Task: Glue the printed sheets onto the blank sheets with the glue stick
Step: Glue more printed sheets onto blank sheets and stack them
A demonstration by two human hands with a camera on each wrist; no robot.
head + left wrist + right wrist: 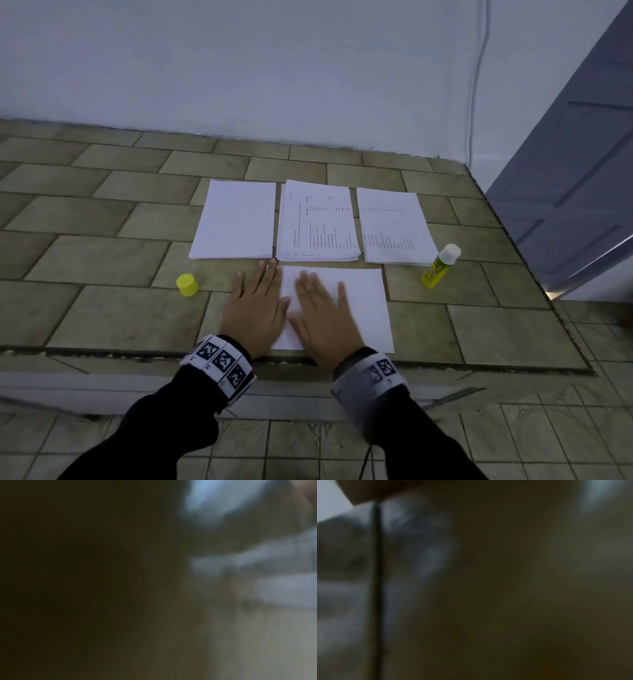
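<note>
Three paper stacks sit mid-frame on the tiled floor [102,260] — one blank stack [236,221], two printed stacks [317,222] [394,229] — with one single sheet [363,301] below them. Both hands lie flat, fingers spread: left hand [255,308] straddling the sheet's left edge, right hand [323,315] pressing on it. One uncapped glue stick [440,265] stands at right, its yellow cap [187,284] at left; both wrist views are dark blur.

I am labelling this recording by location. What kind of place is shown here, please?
Probably an indoor room, with the work done on a low tiled ledge against a plain white wall. A grey panelled door stands at the right, and a thin cable runs down the wall.
</note>
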